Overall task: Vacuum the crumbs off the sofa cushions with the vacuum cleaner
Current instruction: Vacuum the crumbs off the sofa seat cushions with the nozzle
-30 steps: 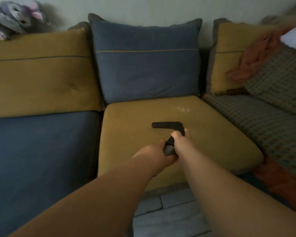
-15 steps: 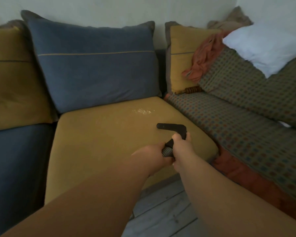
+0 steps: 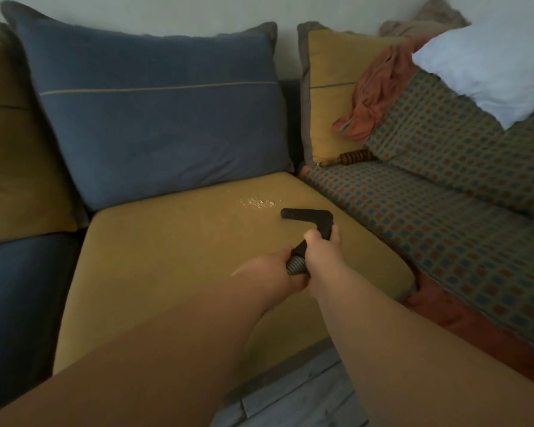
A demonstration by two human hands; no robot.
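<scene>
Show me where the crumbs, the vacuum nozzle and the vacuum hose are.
crumbs (image 3: 257, 202), head view, middle of the pale scatter.
vacuum nozzle (image 3: 305, 214), head view, its black crossbar.
vacuum hose (image 3: 294, 265), head view, the exposed ribbed grey stretch.

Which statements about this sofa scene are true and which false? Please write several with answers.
1. The crumbs lie on the mustard seat cushion. True.
2. The black nozzle covers the crumbs. False: it is just beside them, and they show fully.
3. The white pillow rests on the checked cover. True.
4. The orange cloth lies on the mustard seat cushion. False: it lies in the far corner, against the mustard back cushion.
5. A ribbed hose joins the black nozzle. True.
</scene>
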